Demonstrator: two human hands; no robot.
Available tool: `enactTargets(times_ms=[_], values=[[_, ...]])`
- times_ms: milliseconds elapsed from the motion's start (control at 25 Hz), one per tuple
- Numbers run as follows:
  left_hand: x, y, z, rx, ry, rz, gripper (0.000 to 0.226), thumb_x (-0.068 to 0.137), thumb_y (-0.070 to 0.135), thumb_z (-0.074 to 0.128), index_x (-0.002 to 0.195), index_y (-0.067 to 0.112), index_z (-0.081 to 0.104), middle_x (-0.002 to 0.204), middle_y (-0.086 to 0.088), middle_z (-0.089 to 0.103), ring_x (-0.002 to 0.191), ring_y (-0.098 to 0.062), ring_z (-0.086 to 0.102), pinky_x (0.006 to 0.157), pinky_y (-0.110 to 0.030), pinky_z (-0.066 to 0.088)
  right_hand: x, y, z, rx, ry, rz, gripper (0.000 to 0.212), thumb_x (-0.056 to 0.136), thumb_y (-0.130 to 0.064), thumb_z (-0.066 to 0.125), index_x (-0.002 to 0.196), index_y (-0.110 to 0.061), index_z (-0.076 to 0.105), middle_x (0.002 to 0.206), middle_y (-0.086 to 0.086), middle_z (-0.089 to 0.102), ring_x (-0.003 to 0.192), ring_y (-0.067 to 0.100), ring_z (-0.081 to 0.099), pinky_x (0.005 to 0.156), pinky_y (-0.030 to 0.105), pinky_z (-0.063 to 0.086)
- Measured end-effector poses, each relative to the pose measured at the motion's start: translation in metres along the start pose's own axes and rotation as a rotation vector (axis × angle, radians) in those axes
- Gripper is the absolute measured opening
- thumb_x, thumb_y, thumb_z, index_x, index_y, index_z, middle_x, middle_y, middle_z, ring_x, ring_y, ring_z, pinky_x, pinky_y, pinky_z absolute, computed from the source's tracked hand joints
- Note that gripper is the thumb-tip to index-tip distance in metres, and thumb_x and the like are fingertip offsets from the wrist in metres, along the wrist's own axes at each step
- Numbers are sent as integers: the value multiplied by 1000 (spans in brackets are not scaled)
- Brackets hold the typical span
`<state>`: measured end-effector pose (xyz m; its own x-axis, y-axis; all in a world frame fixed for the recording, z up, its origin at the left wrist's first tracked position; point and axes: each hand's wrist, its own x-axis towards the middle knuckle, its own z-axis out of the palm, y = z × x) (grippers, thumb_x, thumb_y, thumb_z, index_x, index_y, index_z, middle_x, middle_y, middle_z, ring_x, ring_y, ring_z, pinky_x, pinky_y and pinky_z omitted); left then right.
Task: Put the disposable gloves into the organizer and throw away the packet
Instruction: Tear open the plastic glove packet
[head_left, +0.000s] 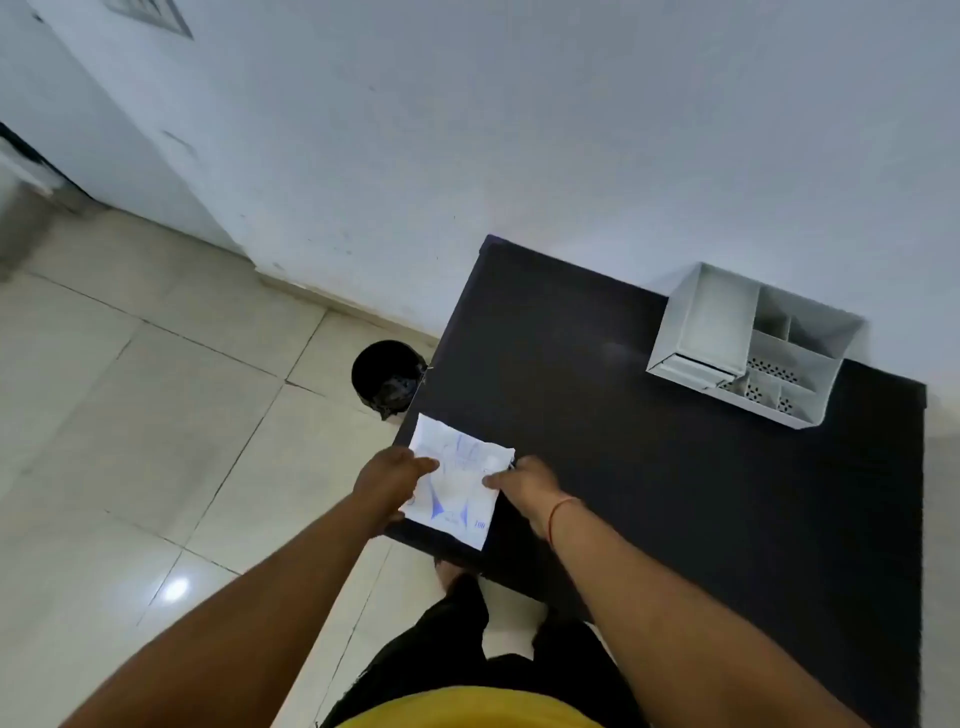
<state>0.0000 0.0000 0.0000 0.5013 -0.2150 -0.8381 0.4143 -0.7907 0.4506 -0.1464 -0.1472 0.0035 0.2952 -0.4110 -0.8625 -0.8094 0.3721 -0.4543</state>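
Head view: one glove packet (457, 480), white with blue printing, lies at the near-left corner of the dark table (675, 467), at about 7 o'clock on the tabletop, one edge close to the table's left side. The left hand (387, 480) presses on the packet's left edge with fingers laid on top of it, and the right hand (522, 483) pinches the right edge, fingertips closed on the paper. Holding it at both sides like this looks like a way to steady the packet for tearing or pulling it open; it appears unopened, and no loose gloves show.

One white organizer (753, 345) stands at about 1 o'clock on the table, against the wall and well apart from the packet. It has one large open bay on its left and several smaller compartments on its right, some with perforated floors; all look empty, so the gloves have yet to go in.

One black waste bin (387, 379) sits on the tiled floor at about 11 o'clock from the packet, just beside the table's left edge, handy for dropping the wrapper in afterwards.
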Motion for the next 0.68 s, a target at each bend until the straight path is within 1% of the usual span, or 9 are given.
enactTargets(times_ms=[80,120,200,280,400,440,520,600,680], values=[[7,-4,0,29,-5,-35,54,91,43,79,137,19,61,133,-13,66,111,-33,68,81,-42,60,1,-3,7,44,-61,61,22,92,-14,80,109,-18,68,106,0,77,82,11,66,67,31,52],[8,-6,0,9,-21,-44,59,92,44,79,141,17,60,134,-14,66,111,-32,68,86,-44,61,1,-2,10,46,-111,62,21,93,-11,78,109,-21,68,104,-2,76,85,11,67,70,32,54],[7,-2,2,-118,-61,-48,56,93,47,77,136,13,62,133,-22,67,110,-32,68,98,-52,59,-1,-7,12,17,-141,-32,24,95,-9,75,119,-15,72,117,6,78,100,21,73,88,42,62],[4,16,2,-309,-134,-83,63,93,58,73,134,11,62,138,-26,65,116,-34,68,106,-55,57,-10,-24,5,-164,-17,-327,20,95,-14,71,115,-9,73,110,7,77,98,22,73,88,41,62],[-14,53,3,-576,-471,-212,100,82,80,67,140,-2,60,139,-28,67,126,-44,66,110,-59,53,-47,-41,-15,-679,308,-869,17,93,-21,64,105,-12,72,97,4,64,89,22,62,76,36,51],[-25,68,5,-633,-579,-213,96,84,76,67,139,-2,64,135,-27,70,124,-45,67,109,-60,54,-63,-45,-25,-816,332,-993,20,94,-23,62,107,-16,74,98,4,64,91,22,61,79,37,51],[-38,91,17,-678,-662,-159,68,92,44,75,145,3,63,123,-24,75,112,-40,71,98,-54,58,-86,-45,-44,-957,258,-1085,26,96,-34,62,113,-22,77,105,1,67,100,21,61,91,39,51],[-48,104,31,-636,-653,-93,65,87,10,73,149,-1,56,119,-23,76,103,-39,75,86,-49,62,-102,-40,-65,-798,256,-953,36,95,-45,63,120,-24,76,114,-3,68,110,16,59,101,36,47],[-52,110,41,-593,-637,-1,58,89,-2,69,146,0,58,125,-23,76,108,-42,76,84,-51,64,-108,-37,-84,-639,414,-853,42,93,-46,63,127,-22,71,122,-2,68,120,16,56,105,37,47]])
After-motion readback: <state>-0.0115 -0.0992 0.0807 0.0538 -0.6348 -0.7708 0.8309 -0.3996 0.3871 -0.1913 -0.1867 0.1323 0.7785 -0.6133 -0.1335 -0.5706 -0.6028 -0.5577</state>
